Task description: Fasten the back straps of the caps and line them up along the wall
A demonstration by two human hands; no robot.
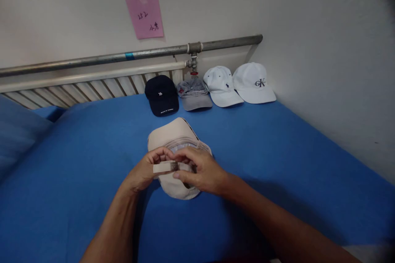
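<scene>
A beige baseball cap (173,133) is held over the blue surface, its brim pointing away from me and its inside partly showing. My left hand (146,168) is closed on the cap's back strap (162,167) from the left. From the right, my right hand (202,168) grips the strap near its buckle (174,166), thumb and fingers pinched around it. The fingertips of both hands meet above the strap. Part of the cap's inside is hidden behind my fingers.
Along the back edge of the blue sheet (101,144) stand a black cap (162,94), a grey cap (195,93) and two white caps (222,86). Behind them run a radiator (108,84) and a metal pipe (160,52). A pink note (145,17) is on the wall.
</scene>
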